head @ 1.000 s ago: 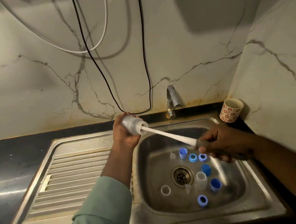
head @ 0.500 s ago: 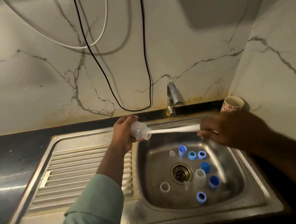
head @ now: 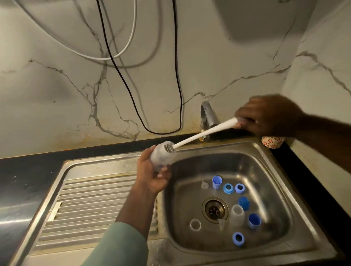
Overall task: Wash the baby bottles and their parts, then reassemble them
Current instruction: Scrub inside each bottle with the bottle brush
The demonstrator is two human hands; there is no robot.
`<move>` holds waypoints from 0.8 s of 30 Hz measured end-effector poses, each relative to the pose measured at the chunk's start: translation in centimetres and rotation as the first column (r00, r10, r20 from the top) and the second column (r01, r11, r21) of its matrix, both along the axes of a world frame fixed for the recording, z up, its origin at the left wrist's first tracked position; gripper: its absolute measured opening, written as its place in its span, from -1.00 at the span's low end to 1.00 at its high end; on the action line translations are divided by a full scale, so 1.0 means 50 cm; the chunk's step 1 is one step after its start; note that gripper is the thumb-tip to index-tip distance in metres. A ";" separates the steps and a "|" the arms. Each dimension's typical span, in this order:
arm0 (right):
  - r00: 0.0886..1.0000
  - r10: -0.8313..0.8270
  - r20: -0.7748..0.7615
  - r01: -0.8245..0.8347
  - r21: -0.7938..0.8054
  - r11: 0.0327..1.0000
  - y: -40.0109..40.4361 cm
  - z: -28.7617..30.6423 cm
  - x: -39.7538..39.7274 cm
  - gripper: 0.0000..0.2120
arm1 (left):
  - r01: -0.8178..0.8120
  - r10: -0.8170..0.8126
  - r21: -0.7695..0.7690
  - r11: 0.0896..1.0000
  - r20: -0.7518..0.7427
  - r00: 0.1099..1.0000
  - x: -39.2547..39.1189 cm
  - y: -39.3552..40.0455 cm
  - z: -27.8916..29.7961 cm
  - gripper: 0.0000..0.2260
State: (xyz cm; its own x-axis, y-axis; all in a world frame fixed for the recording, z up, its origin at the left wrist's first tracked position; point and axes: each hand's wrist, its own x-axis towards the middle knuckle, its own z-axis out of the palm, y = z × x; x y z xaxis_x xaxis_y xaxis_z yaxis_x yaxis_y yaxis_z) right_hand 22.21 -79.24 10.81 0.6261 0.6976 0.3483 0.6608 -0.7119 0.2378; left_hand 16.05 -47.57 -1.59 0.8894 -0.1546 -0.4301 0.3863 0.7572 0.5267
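One bottle (head: 161,155), one brush (head: 203,134) — two hands.

Dim, warm light from above; my view is murky toward the corners. Broad soft shadow on the marble wall (head: 257,21) at top. Glare streak on the steel drainboard (head: 5,221) at left. My right hand (head: 267,117) is motion-blurred. Wide-angle bend curves the counter edge (head: 108,149).

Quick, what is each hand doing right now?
Left hand: closed, holding the baby bottle.
Right hand: closed, holding the bottle brush by its handle.
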 end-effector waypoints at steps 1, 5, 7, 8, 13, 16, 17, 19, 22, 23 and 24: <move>0.979 -0.084 -0.186 0.111 0.137 0.984 0.002 -0.041 -0.016 -0.59 | -0.114 0.114 -0.009 0.993 -0.003 0.993 0.003 -0.004 0.002 -0.71; 0.296 0.042 -0.954 0.657 0.235 0.717 0.053 -0.201 -0.103 -0.62 | -0.495 0.512 0.195 0.847 -0.045 0.858 0.037 -0.003 0.015 -0.90; -0.093 0.196 -0.976 0.763 0.056 0.644 0.078 -0.225 -0.153 -0.52 | -0.595 0.632 0.334 0.731 -0.004 0.775 0.055 0.005 0.012 -0.96; -0.178 0.226 -0.958 0.763 0.011 0.646 0.087 -0.219 -0.172 -0.48 | -0.610 0.648 0.421 0.671 0.066 0.759 0.062 0.010 0.007 -0.92; 0.443 -0.217 -0.870 0.467 0.017 0.884 0.114 -0.097 -0.160 -0.60 | -0.551 0.473 0.673 0.493 0.324 0.819 0.084 0.029 -0.006 -0.85; 0.942 -0.283 -0.179 0.241 -0.222 0.945 0.105 -0.007 -0.103 -0.75 | -0.439 0.312 0.770 0.464 0.322 0.894 0.092 0.034 -0.007 -0.87; 0.982 -0.150 0.115 0.177 -0.284 0.942 0.100 0.020 -0.082 -0.78 | -0.384 0.256 0.793 0.473 0.293 0.921 0.091 0.035 -0.007 -0.89; 0.932 0.073 0.355 0.058 -0.344 0.937 0.089 0.073 -0.043 -0.79 | -0.276 0.155 0.791 0.546 0.228 0.961 0.083 0.036 -0.002 -0.88; 0.875 0.308 0.374 -0.178 -0.343 0.922 0.055 0.136 0.028 -0.74 | -0.050 -0.028 0.648 0.760 0.110 0.994 0.059 0.026 0.010 -0.83; 0.882 0.309 0.356 -0.191 -0.329 0.925 0.044 0.148 0.049 -0.69 | 0.022 -0.080 0.543 0.840 0.083 0.993 0.049 0.020 0.011 -0.80; 0.901 0.277 0.334 -0.177 -0.301 0.937 0.037 0.152 0.064 -0.64 | 0.063 -0.105 0.429 0.901 0.075 0.992 0.039 0.014 0.008 -0.77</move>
State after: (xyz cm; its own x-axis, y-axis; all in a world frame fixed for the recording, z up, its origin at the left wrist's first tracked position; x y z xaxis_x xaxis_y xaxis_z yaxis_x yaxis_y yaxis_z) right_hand 25.43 -77.41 18.39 0.3026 0.9011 0.3107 0.6270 -0.4337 0.6471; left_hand 17.98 -46.87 -1.19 0.9207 -0.0516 -0.3870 0.3715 0.4199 0.8280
